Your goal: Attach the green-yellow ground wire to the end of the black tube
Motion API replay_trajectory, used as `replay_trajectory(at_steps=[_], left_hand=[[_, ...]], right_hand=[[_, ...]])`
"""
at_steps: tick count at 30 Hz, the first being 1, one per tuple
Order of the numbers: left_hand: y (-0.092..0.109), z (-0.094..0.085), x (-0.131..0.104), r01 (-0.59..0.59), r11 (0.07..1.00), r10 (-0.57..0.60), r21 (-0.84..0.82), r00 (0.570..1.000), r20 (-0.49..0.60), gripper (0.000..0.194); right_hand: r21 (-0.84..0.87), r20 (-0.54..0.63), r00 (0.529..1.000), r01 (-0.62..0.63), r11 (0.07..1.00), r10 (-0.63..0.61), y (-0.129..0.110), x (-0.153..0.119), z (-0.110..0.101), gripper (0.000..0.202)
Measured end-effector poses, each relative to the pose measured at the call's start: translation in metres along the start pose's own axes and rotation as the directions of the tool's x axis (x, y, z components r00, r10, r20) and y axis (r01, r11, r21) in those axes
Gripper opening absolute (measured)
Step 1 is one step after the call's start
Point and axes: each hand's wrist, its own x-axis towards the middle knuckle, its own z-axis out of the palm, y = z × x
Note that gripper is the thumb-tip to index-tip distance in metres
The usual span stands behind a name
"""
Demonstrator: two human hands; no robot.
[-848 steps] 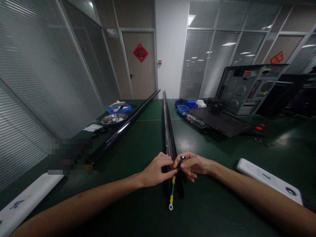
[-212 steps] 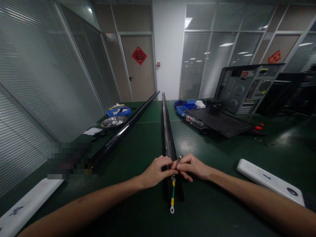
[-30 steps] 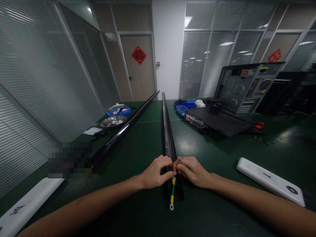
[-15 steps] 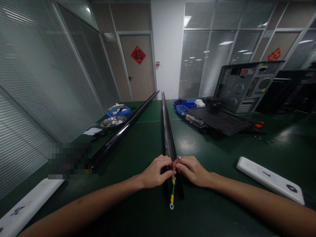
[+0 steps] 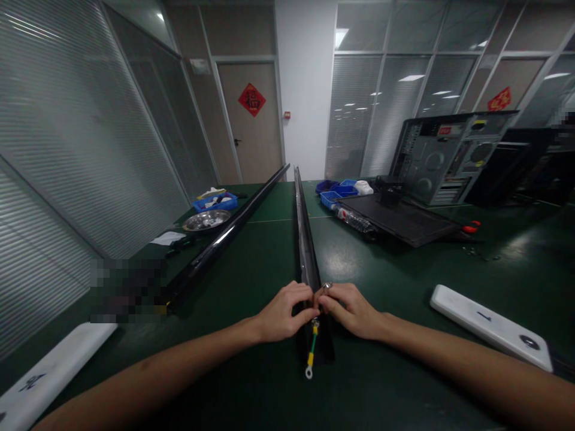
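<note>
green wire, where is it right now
In the head view, the green wire is low, just right of centre, at the near end of the right-hand black rail, below the left hand and right hand.

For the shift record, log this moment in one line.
left hand: at black rail | right hand: beside left, with shiny metal piece | green wire: ring terminal toward wearer

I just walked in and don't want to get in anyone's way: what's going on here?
A person's left hand and right hand meet over the near part of a long black rail on the green table. A small shiny metal piece shows in the right hand's grip; what the left fingertips pinch is hidden. Just below them is a short green wire with a ring terminal. A second black rail lies untouched.
</note>
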Motion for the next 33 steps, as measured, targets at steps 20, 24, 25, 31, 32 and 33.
replay_trajectory(at_steps=[20, 24, 25, 31, 32, 33], left_hand=[[-0.0006, 0.0004, 0.0, 0.005, 1.0, -0.005, 0.002, 1.0, 0.009, 0.018], [-0.0003, 0.0007, -0.0001, 0.001, 1.0, -0.001, -0.002, 1.0, 0.006, 0.019], [-0.0005, 0.001, -0.0001, -0.001, 1.0, 0.001, -0.003, 1.0, 0.006, 0.019], [-0.0022, 0.0019, -0.0007, -0.004, 1.0, 0.004, 0.0, 1.0, 0.005, 0.017], [-0.002, 0.0017, -0.0007, -0.004, 1.0, 0.004, 0.0, 1.0, 0.005, 0.017], [-0.0017, 0.0014, -0.0005, -0.005, 1.0, 0.005, -0.002, 1.0, 0.005, 0.017]], right_hand=[[-0.01, 0.006, 1.0, -0.029, 1.0, 0.029, 0.0019, -0.0012, 0.0001, 0.034], [-0.012, -0.01, 1.0, -0.022, 1.0, 0.022, -0.0002, 0.0004, 0.0007, 0.037], [-0.013, -0.013, 1.0, -0.021, 1.0, 0.021, -0.0008, 0.0009, 0.0006, 0.037], [-0.022, -0.016, 0.999, -0.029, 0.999, 0.028, -0.0011, 0.0013, 0.0003, 0.038], [-0.021, -0.016, 0.999, -0.032, 0.999, 0.031, -0.0008, 0.001, 0.0002, 0.038], [-0.019, -0.012, 0.999, -0.035, 0.999, 0.035, -0.0005, 0.0007, 0.0002, 0.038]])
